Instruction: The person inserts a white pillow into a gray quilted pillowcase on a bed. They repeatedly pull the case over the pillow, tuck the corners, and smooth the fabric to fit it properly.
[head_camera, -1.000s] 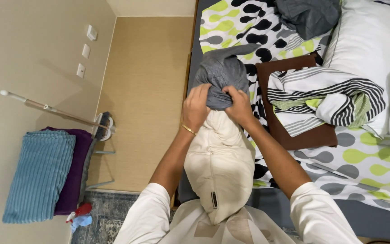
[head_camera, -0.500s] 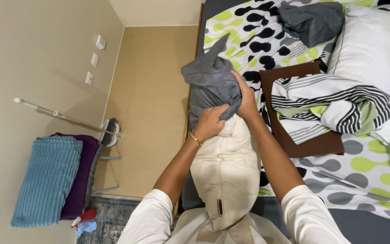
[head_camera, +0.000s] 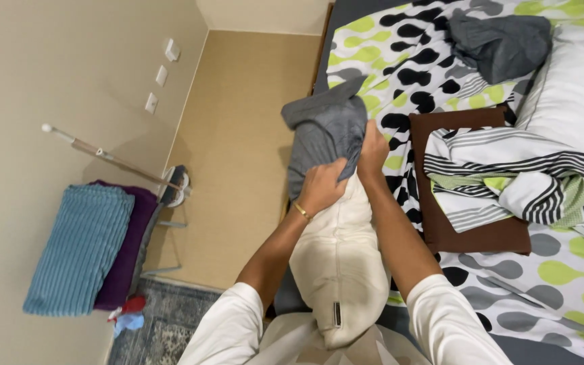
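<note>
Open floor point(head_camera: 251, 135) to the left of the hands, bare up to the wall. Further left: a leaning pole point(head_camera: 113, 159) and stacked towels point(head_camera: 79, 247). Right of the hands the bed point(head_camera: 542, 284) is crowded: a brown folded cloth point(head_camera: 471, 233), a striped bundle point(head_camera: 515, 179), a white pillow point(head_camera: 576, 101), a grey garment point(head_camera: 501, 44).

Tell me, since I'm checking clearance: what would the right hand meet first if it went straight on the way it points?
The right hand points up the frame, gripping the grey pillowcase; beyond it, likely the spotted bedspread, though depth is unclear.
</note>
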